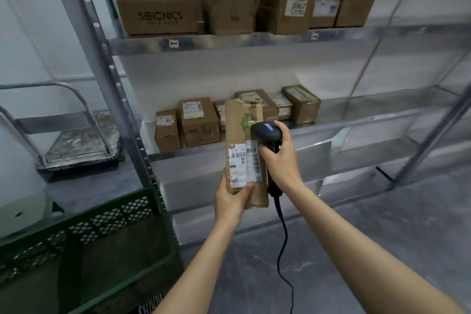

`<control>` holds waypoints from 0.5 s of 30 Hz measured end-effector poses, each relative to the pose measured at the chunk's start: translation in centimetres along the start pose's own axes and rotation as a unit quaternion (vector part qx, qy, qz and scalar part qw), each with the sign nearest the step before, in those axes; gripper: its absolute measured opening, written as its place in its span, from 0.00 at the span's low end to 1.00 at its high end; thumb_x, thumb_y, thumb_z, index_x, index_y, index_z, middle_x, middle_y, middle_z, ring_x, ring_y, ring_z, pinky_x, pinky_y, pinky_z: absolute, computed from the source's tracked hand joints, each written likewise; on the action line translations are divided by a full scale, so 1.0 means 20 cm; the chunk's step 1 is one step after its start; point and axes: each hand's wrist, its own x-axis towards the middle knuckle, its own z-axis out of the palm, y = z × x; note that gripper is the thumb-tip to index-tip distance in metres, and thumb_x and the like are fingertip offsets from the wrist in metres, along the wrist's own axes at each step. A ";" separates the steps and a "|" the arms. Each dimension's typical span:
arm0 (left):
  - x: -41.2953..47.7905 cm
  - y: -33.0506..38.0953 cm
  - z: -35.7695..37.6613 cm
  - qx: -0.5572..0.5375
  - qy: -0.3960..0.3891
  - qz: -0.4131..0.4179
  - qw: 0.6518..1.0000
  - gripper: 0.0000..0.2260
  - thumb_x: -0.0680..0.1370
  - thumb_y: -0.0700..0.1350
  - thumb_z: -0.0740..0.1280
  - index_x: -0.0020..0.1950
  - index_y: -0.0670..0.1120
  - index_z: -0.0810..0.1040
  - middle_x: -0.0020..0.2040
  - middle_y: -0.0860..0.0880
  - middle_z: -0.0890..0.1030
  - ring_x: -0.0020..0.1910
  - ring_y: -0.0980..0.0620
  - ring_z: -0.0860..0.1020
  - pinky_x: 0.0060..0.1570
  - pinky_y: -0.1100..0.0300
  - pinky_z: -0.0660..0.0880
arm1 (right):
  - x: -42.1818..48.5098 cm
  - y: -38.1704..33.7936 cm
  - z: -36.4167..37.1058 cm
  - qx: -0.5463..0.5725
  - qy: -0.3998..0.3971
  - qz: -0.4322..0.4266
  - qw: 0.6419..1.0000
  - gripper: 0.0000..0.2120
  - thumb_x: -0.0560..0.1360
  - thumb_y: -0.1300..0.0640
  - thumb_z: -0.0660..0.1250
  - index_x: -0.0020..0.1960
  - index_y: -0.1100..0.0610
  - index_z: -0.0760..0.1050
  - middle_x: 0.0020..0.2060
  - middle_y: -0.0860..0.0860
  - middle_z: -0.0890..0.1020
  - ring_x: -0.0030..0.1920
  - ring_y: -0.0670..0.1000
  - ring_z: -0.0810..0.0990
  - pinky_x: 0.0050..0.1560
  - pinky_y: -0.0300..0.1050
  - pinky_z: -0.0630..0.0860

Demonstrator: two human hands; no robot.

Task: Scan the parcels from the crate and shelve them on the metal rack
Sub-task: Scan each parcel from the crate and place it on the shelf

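The left hand point(233, 201) gripped the bottom end of a long brown cardboard parcel point(237, 122) with white barcode labels. It held the parcel upright before the grey metal rack point(229, 43), level with the middle shelf. The right hand point(279, 158) was clenched round the handle of a black handheld scanner point(266, 131), hiding most of the handle. The scanner's head sat at the parcel's right edge; whether it touched, I could not tell. Right of the small brown boxes point(198, 122) on that shelf, bare metal ran on. The green lattice plastic crate point(114, 222) stood lower left, cut off at the view's edge, its inside too dark to read. The scanner's black cable point(285, 227) dropped out of view below.
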 end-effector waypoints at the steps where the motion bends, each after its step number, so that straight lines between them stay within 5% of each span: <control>1: 0.01 0.01 0.04 -0.001 0.000 0.007 1.000 0.23 0.73 0.45 0.73 0.64 0.62 0.70 0.53 0.59 0.81 0.52 0.55 0.80 0.53 0.45 0.79 | 0.02 0.00 -0.03 -0.002 0.009 0.000 1.000 0.27 0.74 0.68 0.65 0.69 0.51 0.66 0.54 0.46 0.76 0.48 0.35 0.76 0.44 0.25 0.71; 11: 0.11 0.02 0.36 -0.017 -0.031 0.013 0.999 0.19 0.73 0.47 0.72 0.57 0.65 0.72 0.51 0.59 0.83 0.51 0.54 0.81 0.52 0.44 0.79 | 0.15 0.08 -0.30 -0.009 0.064 -0.003 0.998 0.26 0.73 0.67 0.65 0.68 0.53 0.66 0.55 0.48 0.76 0.44 0.30 0.75 0.43 0.25 0.71; 15: 0.12 0.01 0.51 -0.020 -0.027 0.012 0.999 0.19 0.73 0.45 0.72 0.58 0.64 0.73 0.51 0.58 0.83 0.51 0.53 0.82 0.52 0.43 0.79 | 0.21 0.11 -0.44 -0.005 0.058 -0.009 0.998 0.26 0.73 0.67 0.65 0.68 0.51 0.66 0.50 0.40 0.75 0.42 0.28 0.74 0.40 0.23 0.70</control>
